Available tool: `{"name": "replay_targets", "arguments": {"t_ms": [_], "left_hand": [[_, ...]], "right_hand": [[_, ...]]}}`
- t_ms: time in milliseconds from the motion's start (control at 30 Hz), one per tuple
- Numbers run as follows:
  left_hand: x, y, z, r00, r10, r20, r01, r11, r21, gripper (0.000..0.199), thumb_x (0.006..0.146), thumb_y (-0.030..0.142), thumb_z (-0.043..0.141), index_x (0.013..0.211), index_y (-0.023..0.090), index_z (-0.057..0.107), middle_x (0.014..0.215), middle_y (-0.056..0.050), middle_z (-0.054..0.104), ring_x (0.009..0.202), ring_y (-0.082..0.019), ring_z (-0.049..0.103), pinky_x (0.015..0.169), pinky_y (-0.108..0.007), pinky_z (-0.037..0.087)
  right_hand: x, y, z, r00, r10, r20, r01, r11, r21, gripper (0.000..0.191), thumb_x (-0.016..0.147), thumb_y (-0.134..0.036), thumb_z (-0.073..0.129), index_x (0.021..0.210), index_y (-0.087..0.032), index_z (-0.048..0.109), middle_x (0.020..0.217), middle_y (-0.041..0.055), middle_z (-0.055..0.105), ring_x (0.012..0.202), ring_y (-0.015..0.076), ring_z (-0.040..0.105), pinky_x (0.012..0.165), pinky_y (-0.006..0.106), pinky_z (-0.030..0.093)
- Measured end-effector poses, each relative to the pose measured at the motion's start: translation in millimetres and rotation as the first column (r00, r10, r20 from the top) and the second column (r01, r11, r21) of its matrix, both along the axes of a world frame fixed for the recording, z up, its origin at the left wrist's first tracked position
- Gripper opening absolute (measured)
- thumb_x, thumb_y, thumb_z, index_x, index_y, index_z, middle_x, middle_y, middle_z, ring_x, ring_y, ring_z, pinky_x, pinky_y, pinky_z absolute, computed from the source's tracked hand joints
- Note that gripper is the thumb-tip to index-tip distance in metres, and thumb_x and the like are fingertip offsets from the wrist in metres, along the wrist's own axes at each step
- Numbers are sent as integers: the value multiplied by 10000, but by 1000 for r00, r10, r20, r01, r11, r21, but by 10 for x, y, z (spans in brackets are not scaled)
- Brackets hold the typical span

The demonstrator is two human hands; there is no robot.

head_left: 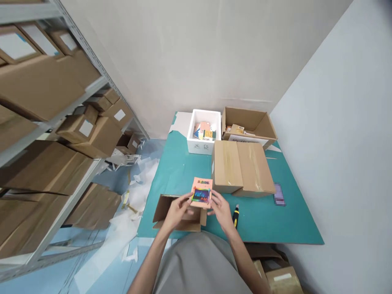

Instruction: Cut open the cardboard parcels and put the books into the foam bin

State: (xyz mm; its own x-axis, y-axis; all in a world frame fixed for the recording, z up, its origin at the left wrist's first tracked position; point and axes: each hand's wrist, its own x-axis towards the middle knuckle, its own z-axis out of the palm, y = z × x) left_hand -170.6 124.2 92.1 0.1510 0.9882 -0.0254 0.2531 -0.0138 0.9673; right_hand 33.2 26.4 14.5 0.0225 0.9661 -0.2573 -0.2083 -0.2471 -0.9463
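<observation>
Between my two hands is a small flat orange packet with a dark, rainbow-edged panel on its front. My left hand grips its left edge, thumb and fingers closed on it. On the opposite edge, my right hand pinches the same packet. Beneath them, near the table's front edge, stands an open cardboard box; my hands hide part of its inside. A yellow-and-black utility knife lies on the table just right of my right hand.
On the green table stand two closed cardboard boxes. Behind them are a white foam box with packets and an open carton. Shelves of boxes rise on the left; wrapping scraps litter the floor.
</observation>
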Motion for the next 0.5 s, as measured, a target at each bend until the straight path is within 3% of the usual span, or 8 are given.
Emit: {"name": "replay_targets", "arguments": {"t_ms": [67, 167, 233, 267, 333, 400, 467, 500], "left_hand": [[41, 279, 164, 1000, 12, 22, -13, 999, 48, 364, 1028, 426, 687, 1345, 249, 681, 1385, -117, 672, 1204, -284, 666, 966, -488, 627], [115, 691, 507, 993, 69, 94, -80, 989, 127, 448, 978, 489, 741, 1344, 235, 693, 1472, -161, 647, 1326, -343, 646, 1060, -526, 590], [143, 870, 736, 957, 174, 232, -232, 939, 255, 539, 920, 522, 792, 1350, 210, 698, 1528, -190, 614, 1386, -381, 625, 1137, -551, 537], [141, 903, 815, 943, 186, 275, -271, 910, 313, 532, 938, 527, 765, 1366, 219, 693, 1548, -178, 605, 1414, -364, 611, 1177, -540, 508], [99, 826, 843, 937, 169, 306, -282, 883, 375, 501, 975, 523, 712, 1383, 234, 686, 1554, -155, 612, 1445, -326, 593, 1220, -511, 475], [8, 572, 673, 954, 143, 265, -234, 905, 355, 455, 984, 515, 702, 1346, 239, 711, 1511, -140, 651, 1437, -310, 600, 1225, -498, 475], [-116, 202, 358, 974, 139, 180, -183, 948, 259, 389, 975, 502, 723, 1265, 244, 748, 1441, -131, 693, 1388, -314, 632, 1201, -509, 498], [-181, -1, 181, 979, 153, 136, -178, 965, 195, 345, 985, 488, 720, 1234, 253, 757, 1394, -125, 714, 1341, -311, 657, 1166, -510, 528]], "right_hand": [[-8, 543, 323, 999, -53, -1, 53, 993, 105, 633, 874, -638, 766, 1422, -338, 658, 1375, 107, 758, 1089, 347, 801, 824, 525, 720], [-4, 1380, 958, 973, -231, -22, 230, 941, 248, 826, 863, -638, 766, 1546, -228, 545, 1583, 177, 596, 1358, 327, 674, 1030, 495, 644], [14, 1693, 1325, 960, -279, 7, 265, 917, 297, 812, 880, -610, 765, 1551, -212, 539, 1648, 190, 516, 1423, 294, 616, 1078, 445, 608], [31, 1728, 1460, 966, -256, 33, 232, 919, 320, 753, 895, -600, 757, 1519, -221, 575, 1620, 181, 546, 1391, 286, 636, 1050, 431, 620], [85, 1542, 1610, 989, -112, 99, 66, 924, 376, 586, 941, -569, 726, 1422, -242, 662, 1497, 148, 653, 1274, 263, 694, 970, 398, 646], [173, 1078, 1597, 966, 165, 199, -229, 904, 361, 418, 984, -525, 693, 1305, -261, 737, 1312, 106, 747, 1119, 234, 735, 888, 366, 655], [303, 465, 1463, 817, 507, 273, -565, 798, 208, 297, 1015, -473, 665, 1196, -269, 783, 1166, 82, 778, 1014, 220, 748, 856, 360, 649], [383, 143, 1374, 736, 615, 282, -664, 736, 130, 247, 1005, -449, 685, 1153, -284, 795, 1126, 75, 781, 1021, 227, 752, 852, 356, 647]]}}
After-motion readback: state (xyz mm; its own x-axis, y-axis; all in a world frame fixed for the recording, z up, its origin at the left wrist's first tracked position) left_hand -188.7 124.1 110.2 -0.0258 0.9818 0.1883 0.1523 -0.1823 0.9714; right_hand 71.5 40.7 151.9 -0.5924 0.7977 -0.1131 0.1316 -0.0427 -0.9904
